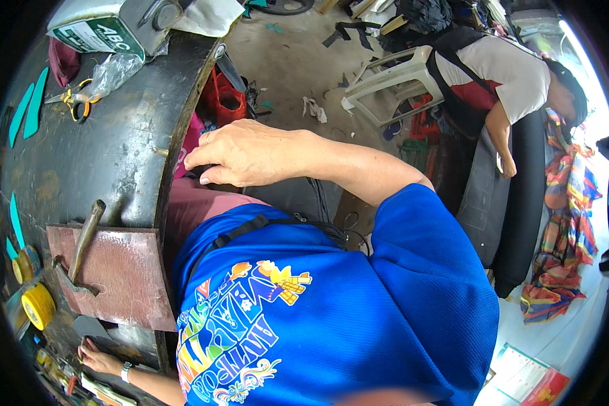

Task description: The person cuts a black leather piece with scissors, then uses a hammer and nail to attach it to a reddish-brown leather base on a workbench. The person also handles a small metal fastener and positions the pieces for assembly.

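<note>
My right hand [247, 152] is palm down beside the table's edge. Its fingers curl over a magenta item [191, 141] and something dark that I cannot make out. At the lower left my left hand [100, 358], with a wristwatch, is over the dark table [125, 152]. Those fingers are drawn together, and what they hold, if anything, is too small to tell. A dark grey flat piece [91, 327] lies just beyond them. Nearby, a hammer [84, 247] with a wooden handle rests on a worn reddish-brown board [132, 267].
Orange-handled scissors [81, 108], teal strips [34, 105], a yellow tape roll [38, 306] and a metal can [108, 30] occupy the table. A red container [227, 98] stands beside it. Farther right, a person [501, 78] bends over a dark padded piece [521, 210] by a white plastic chair [392, 84].
</note>
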